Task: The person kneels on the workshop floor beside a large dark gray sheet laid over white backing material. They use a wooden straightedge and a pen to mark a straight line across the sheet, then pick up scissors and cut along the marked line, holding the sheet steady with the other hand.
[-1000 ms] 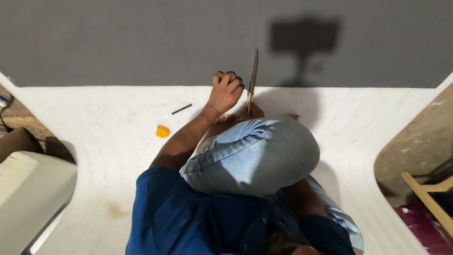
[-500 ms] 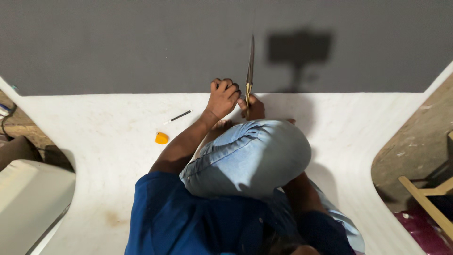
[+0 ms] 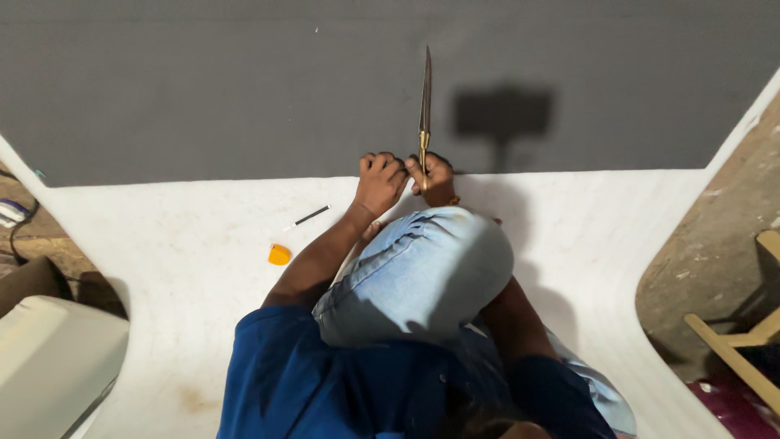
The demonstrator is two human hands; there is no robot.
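Head view looks down on a long pair of scissors (image 3: 424, 106) with brass-coloured handles, its closed-looking blades lying out over a dark grey cloth (image 3: 244, 89) and pointing toward the far edge of the white surface (image 3: 162, 244). The right hand (image 3: 433, 175) grips the handles, fingers curled through and around them, at the near edge of the cloth where grey meets white. The left hand (image 3: 379, 179), just beside it, has its fingers bunched and pressed down on the cloth's edge. Whether a cut already runs under the blades cannot be told; the grey cloth looks whole to either side, so most of any cutting seems left. A raised knee in light blue denim (image 3: 418, 272) sits below the hands. Toward the left lie a slim pen-like marker (image 3: 310, 216) and an orange piece of chalk (image 3: 279, 255), both apart from the hands.
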